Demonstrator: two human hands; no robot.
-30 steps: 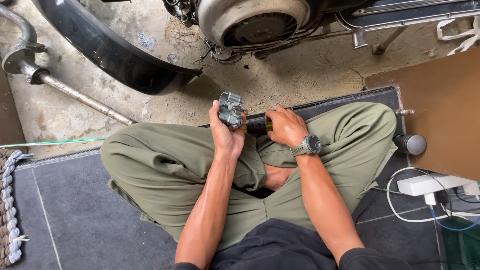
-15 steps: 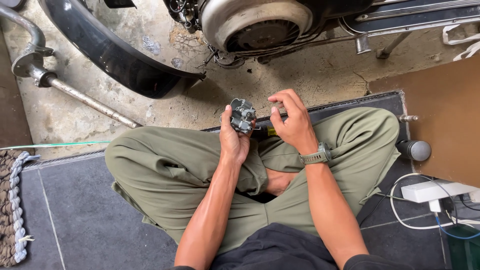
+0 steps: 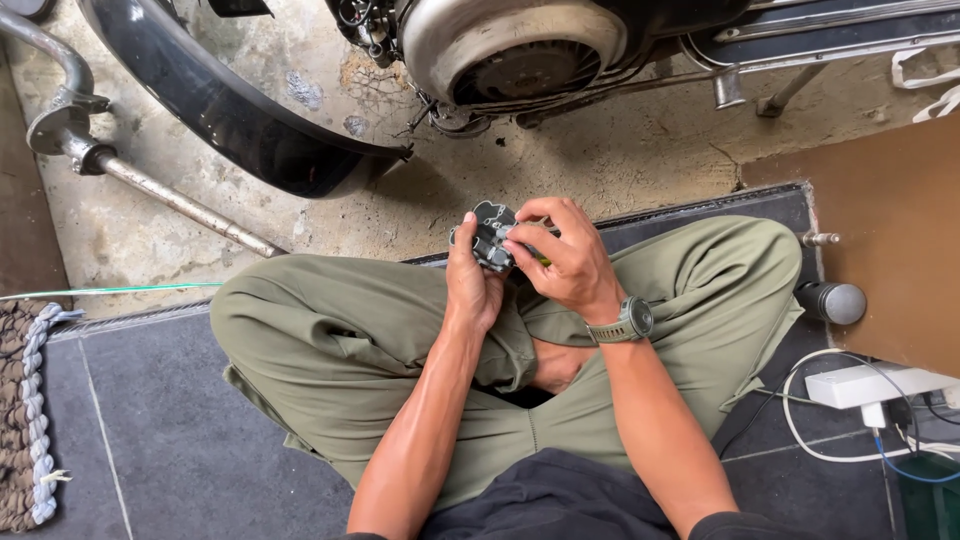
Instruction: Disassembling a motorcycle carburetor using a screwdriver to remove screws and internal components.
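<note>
A single head-worn camera is looking steeply down from close above onto crossed legs in olive-green trousers [image 3: 330,340]. It is facing forward toward a stained concrete floor [image 3: 620,160].

We sit cross-legged, our left hand [image 3: 472,285] cradling a small grey metal engine part [image 3: 487,235] while our right hand [image 3: 560,262] pinches it, near the scooter engine [image 3: 510,50].

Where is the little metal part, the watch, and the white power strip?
Metal part [image 3: 490,238], head view, on its grey body above the left hand.
Watch [image 3: 633,320], head view, on its case.
White power strip [image 3: 862,383], head view, on its top face.
</note>
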